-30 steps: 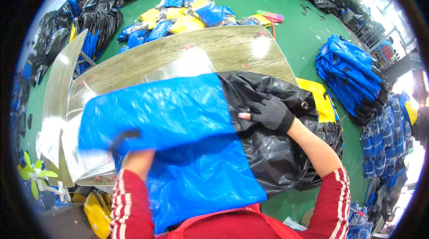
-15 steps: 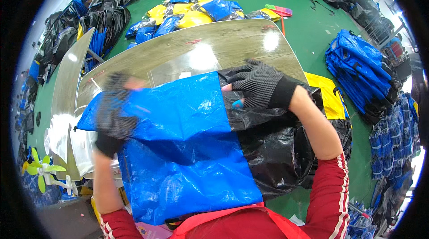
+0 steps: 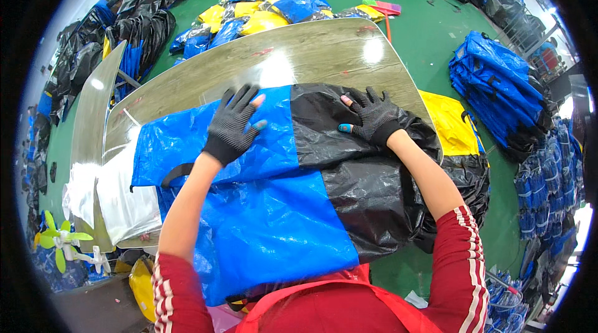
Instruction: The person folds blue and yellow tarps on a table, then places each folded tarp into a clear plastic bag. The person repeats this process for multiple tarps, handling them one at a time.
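Both gloved hands, left (image 3: 233, 124) and right (image 3: 372, 118), press flat and open, gripping nothing, on the bag (image 3: 261, 183) overhanging the table's (image 3: 311, 52) near edge; it could slide off.

Packages here are woven plastic bags. A blue-and-black bag (image 3: 274, 196) lies flat across the desk (image 3: 299, 59) at centre. A neat stack of folded blue bags (image 3: 498, 84) sits at three o'clock. Loose blue and yellow bags (image 3: 261, 12) lie heaped at twelve o'clock. No labels, signs or screens can be made out.
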